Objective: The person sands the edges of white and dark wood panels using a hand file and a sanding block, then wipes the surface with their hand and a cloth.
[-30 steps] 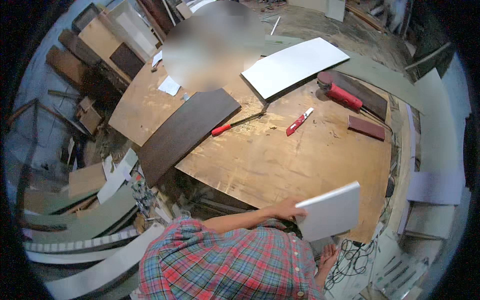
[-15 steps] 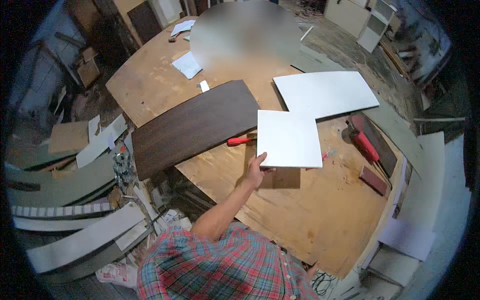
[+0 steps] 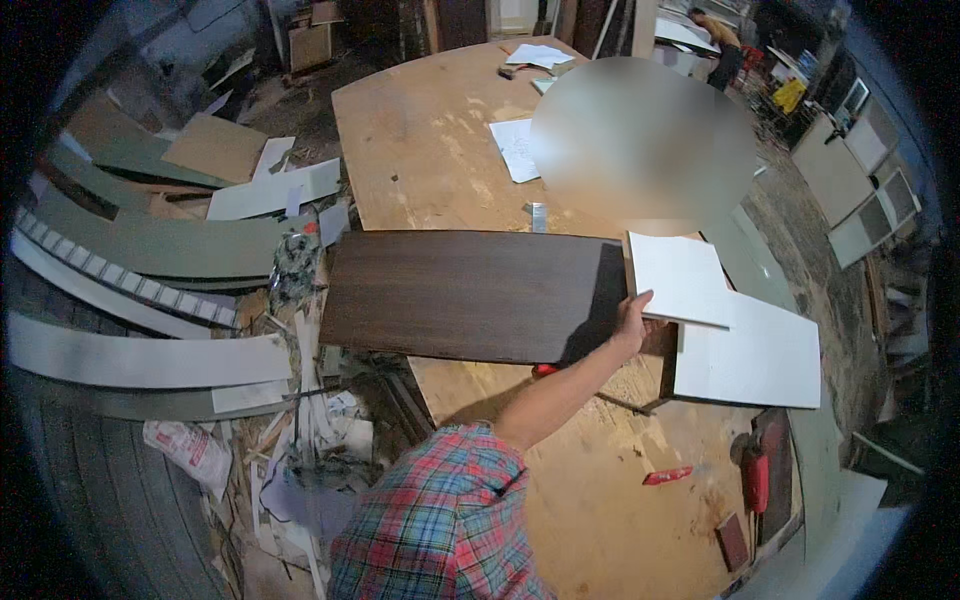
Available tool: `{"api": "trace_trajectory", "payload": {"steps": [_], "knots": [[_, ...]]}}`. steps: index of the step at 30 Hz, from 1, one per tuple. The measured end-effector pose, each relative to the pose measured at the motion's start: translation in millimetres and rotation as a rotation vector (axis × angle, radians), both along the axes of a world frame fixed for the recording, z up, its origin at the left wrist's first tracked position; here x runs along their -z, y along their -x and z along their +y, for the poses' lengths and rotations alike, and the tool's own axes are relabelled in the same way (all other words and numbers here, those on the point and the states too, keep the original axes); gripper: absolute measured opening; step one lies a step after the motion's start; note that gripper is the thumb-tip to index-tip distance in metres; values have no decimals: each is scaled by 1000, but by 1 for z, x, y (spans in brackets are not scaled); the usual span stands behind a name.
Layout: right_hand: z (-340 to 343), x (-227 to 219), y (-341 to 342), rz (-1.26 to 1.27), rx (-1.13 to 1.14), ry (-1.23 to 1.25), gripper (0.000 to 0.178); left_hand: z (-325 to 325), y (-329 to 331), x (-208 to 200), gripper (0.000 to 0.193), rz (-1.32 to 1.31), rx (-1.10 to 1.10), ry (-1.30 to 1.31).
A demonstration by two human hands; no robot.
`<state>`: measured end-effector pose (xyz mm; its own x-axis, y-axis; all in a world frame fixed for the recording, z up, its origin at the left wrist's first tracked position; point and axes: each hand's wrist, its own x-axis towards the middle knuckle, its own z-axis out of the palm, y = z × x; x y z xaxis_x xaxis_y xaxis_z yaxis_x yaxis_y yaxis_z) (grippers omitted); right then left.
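My left hand (image 3: 630, 325) reaches out over the plywood table (image 3: 440, 150) and grips the near left corner of a white square panel (image 3: 680, 280), thumb on top. The panel is held slightly above a larger white panel (image 3: 765, 355) lying on the table, overlapping its far left corner. A long dark brown board (image 3: 470, 295) lies flat just left of my hand. My arm comes out of a plaid sleeve (image 3: 450, 520). My right hand is out of the picture.
A red cutter (image 3: 668, 475) and a red power tool (image 3: 755, 480) lie on the table's near right. Paper sheets (image 3: 515, 150) rest farther off. Grey and white offcut strips (image 3: 150, 350) and a bag (image 3: 190, 450) litter the floor at left.
The white square panel has gone from close by my body at the right out over the table, ending above the larger white panel. The view has swung toward the table's far end.
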<state>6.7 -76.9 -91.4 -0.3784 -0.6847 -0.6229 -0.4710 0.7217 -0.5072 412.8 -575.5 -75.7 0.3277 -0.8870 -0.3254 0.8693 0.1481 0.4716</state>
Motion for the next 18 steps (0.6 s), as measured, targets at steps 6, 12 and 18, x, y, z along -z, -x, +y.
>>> {"api": "trace_trajectory", "payload": {"steps": [6, 12, 18], "knots": [[-57, -8, 2, 80, -180, -47, 45, 28, -114, -13, 38, -1, -224, 35], [-88, -7, 2, 117, -327, -68, 41, 209, -262, -16, 40, -190, -595, -94], [-100, -6, 8, 169, -481, -58, 38, 422, -323, -25, 49, -228, -1174, -227]]}}
